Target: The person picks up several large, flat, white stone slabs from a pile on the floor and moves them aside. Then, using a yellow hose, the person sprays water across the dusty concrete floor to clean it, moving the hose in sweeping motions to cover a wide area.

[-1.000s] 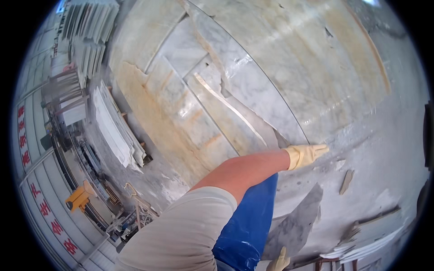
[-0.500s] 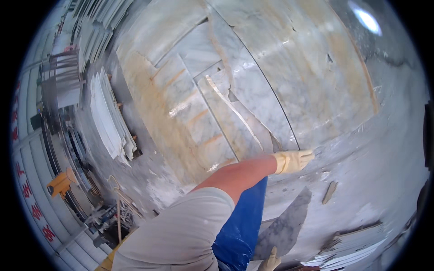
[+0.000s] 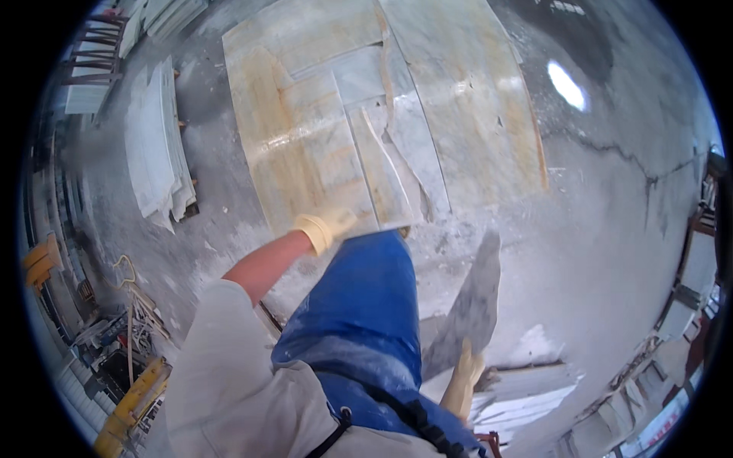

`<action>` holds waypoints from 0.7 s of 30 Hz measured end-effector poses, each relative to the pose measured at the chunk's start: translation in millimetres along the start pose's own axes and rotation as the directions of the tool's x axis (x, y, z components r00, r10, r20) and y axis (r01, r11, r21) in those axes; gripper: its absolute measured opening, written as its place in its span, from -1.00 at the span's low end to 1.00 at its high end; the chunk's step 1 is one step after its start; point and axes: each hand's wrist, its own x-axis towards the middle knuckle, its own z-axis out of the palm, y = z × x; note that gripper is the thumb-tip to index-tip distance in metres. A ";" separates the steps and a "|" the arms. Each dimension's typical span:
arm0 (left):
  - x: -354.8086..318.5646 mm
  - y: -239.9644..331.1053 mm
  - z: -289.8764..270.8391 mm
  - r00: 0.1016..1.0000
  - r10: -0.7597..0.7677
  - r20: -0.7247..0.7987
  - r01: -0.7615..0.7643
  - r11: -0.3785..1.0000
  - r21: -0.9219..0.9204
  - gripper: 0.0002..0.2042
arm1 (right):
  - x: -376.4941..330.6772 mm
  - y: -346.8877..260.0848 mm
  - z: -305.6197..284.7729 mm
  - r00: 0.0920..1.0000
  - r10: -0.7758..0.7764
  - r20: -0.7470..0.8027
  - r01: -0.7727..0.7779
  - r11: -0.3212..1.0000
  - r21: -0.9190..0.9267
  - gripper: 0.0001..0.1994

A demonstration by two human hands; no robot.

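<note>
My left hand (image 3: 330,227), in a pale yellow glove, is over the near edge of the light marble slabs (image 3: 298,168) on the floor. Motion smears its fingers, so I cannot tell whether it touches them. Low on the right, my right hand (image 3: 464,378), gloved the same way, grips a pointed piece of grey marble (image 3: 467,309) at its edge. The piece stands beside my blue apron (image 3: 351,298), its tip pointing away from me. A narrow marble strip (image 3: 385,164) lies among the fitted slabs, next to dark gaps and a jagged crack.
Thin white slabs (image 3: 156,145) lean in a stack on the left. More stacked slabs (image 3: 519,393) lie near my right hand. Tools and clutter (image 3: 107,351) fill the lower left, beside a yellow beam (image 3: 126,416). The grey floor (image 3: 611,229) has a long crack at right.
My left hand has swung left, from the slabs' near right corner to their near left part. My view has shifted, showing more of my apron and the grey marble piece, still in my right hand.
</note>
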 end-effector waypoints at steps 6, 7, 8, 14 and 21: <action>-50.5 15.4 6.9 0.926 -0.356 -0.124 0.251 0.827 -0.503 -0.52 | 58.2 -97.9 -41.2 0.943 -0.332 0.001 0.327 0.929 0.176 -0.44; -63.3 23.4 20.5 0.909 -0.395 -0.135 0.242 0.763 -0.599 -0.49 | 64.2 -117.0 -48.2 0.937 -0.347 0.035 0.335 0.924 0.183 -0.44; -69.4 33.2 30.3 0.940 -0.323 -0.114 0.181 0.751 -0.635 -0.48 | 71.1 -134.0 -55.1 0.931 -0.359 0.070 0.340 0.920 0.196 -0.44; -88.2 112.1 31.3 0.986 -0.119 0.119 0.153 0.334 -0.930 -0.45 | 63.8 -226.0 -63.5 0.847 -0.521 0.105 0.334 0.676 0.656 -0.54; -99.4 120.2 -2.2 0.998 0.044 -0.053 -0.032 -0.395 -0.918 -0.29 | -54.3 -308.7 -71.4 0.527 -0.845 0.091 0.603 0.447 0.661 -0.61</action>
